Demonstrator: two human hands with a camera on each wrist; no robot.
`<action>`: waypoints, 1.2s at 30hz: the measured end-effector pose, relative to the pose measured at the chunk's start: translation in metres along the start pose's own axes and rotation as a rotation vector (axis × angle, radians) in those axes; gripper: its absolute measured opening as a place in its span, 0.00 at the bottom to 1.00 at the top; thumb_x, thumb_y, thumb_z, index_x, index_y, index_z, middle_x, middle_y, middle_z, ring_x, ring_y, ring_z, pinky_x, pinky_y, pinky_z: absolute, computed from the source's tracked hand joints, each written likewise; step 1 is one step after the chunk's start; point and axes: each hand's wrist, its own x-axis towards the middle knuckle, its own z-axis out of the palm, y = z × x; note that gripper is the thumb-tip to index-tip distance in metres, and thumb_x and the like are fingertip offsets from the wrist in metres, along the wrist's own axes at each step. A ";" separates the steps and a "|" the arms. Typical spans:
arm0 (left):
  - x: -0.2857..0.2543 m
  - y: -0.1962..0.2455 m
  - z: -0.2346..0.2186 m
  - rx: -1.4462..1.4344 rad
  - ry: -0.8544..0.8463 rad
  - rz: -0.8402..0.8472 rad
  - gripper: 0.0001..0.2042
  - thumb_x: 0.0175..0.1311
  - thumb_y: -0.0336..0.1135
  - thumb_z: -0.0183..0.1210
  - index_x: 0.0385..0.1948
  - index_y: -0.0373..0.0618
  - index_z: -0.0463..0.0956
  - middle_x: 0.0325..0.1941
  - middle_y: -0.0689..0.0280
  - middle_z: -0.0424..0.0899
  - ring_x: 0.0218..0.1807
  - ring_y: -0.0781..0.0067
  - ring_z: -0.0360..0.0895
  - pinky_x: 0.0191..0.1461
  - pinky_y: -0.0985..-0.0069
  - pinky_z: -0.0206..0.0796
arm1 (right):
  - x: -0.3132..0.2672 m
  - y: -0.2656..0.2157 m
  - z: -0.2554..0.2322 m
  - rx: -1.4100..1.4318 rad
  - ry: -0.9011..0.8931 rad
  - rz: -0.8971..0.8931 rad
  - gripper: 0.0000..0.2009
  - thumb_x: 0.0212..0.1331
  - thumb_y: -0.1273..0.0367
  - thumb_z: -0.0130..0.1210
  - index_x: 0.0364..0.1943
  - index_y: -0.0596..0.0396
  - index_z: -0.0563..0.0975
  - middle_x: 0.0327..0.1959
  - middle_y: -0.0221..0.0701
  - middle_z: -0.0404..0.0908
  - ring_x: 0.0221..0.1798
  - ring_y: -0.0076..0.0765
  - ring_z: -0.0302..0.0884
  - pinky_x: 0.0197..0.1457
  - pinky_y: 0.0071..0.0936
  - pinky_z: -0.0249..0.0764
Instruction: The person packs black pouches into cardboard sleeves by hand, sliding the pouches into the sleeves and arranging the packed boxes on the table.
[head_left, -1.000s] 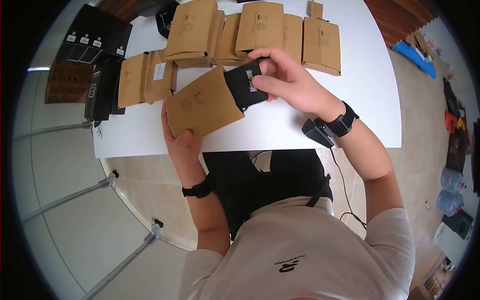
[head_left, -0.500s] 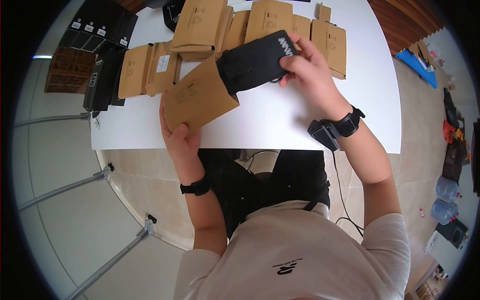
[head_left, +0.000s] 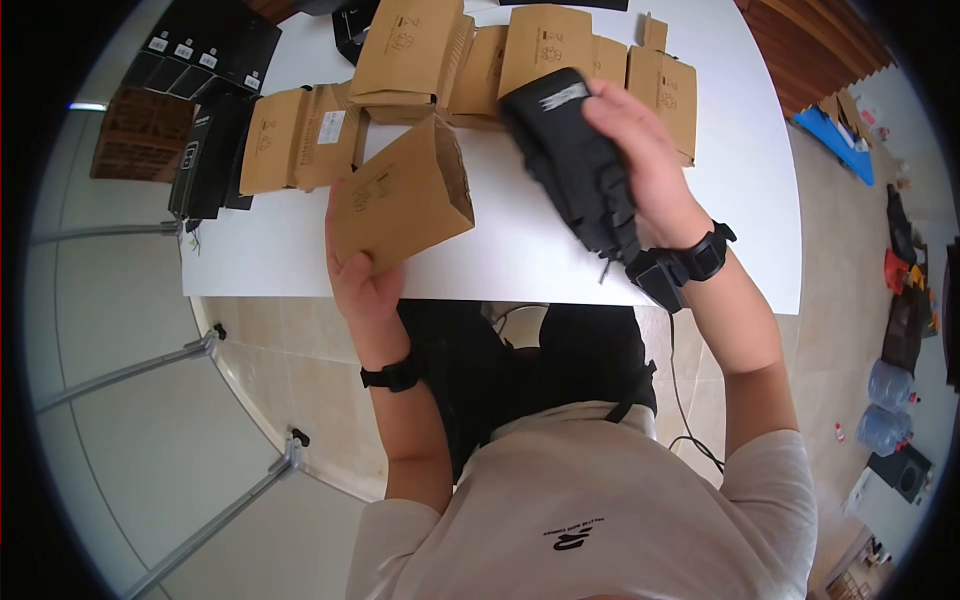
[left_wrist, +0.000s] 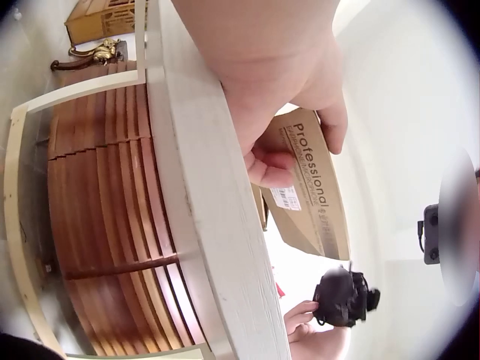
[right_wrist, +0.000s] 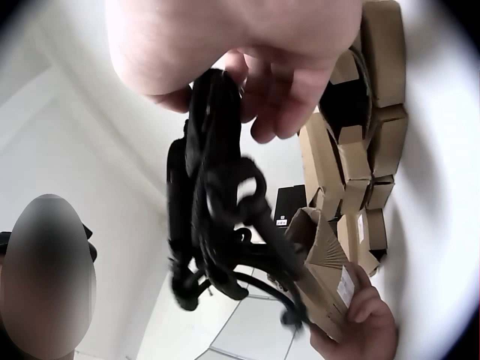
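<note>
My left hand [head_left: 368, 285] grips a small brown cardboard box [head_left: 395, 205] by its closed end, low over the white table. The box tilts up to the right, and its open end faces my right hand [head_left: 645, 150]. That hand holds a soft black pouch [head_left: 570, 155] by its upper end, fingers behind and thumb in front. White lettering marks the pouch's top. Black straps and cords hang below the pouch [right_wrist: 210, 172] in the right wrist view. Printed words and a white label show on the box [left_wrist: 307, 180] in the left wrist view.
Several brown cardboard boxes [head_left: 545, 50] line the back of the white table [head_left: 520, 250]. Stacked black boxes [head_left: 205, 60] stand at the left. A thin black cable [head_left: 676, 370] runs down from the right wrist camera, past the table's front edge.
My right hand has drawn the black pouch out of the cardboard box and up to the right. The pouch now hangs downward, apart from the box. My left hand keeps its hold.
</note>
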 end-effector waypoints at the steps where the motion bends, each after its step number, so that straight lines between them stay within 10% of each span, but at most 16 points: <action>1: 0.001 0.000 0.000 0.004 -0.017 -0.005 0.47 0.56 0.42 0.68 0.72 0.34 0.46 0.71 0.54 0.63 0.72 0.56 0.60 0.73 0.59 0.56 | -0.002 -0.001 0.009 -0.053 0.038 0.037 0.18 0.66 0.64 0.57 0.53 0.60 0.72 0.38 0.25 0.82 0.41 0.16 0.78 0.47 0.16 0.73; 15: 0.000 0.005 0.006 0.029 -0.059 -0.108 0.48 0.48 0.28 0.67 0.72 0.35 0.46 0.68 0.57 0.66 0.69 0.57 0.66 0.70 0.62 0.62 | 0.000 0.014 -0.004 -0.486 -0.170 0.182 0.14 0.58 0.70 0.59 0.47 0.61 0.79 0.36 0.26 0.83 0.39 0.18 0.78 0.44 0.17 0.74; 17: 0.000 0.005 0.004 0.221 -0.075 -0.113 0.48 0.53 0.40 0.67 0.72 0.34 0.45 0.71 0.54 0.62 0.72 0.53 0.61 0.73 0.59 0.57 | -0.001 0.010 -0.004 -0.506 -0.182 0.214 0.15 0.58 0.73 0.55 0.50 0.61 0.79 0.41 0.28 0.83 0.42 0.19 0.78 0.49 0.17 0.73; 36: 0.001 -0.001 -0.004 0.102 -0.139 -0.100 0.50 0.53 0.49 0.66 0.74 0.40 0.44 0.73 0.54 0.59 0.73 0.51 0.57 0.74 0.53 0.52 | 0.003 0.014 -0.015 -0.369 -0.208 0.293 0.16 0.56 0.67 0.61 0.48 0.57 0.83 0.46 0.31 0.83 0.50 0.25 0.77 0.56 0.19 0.70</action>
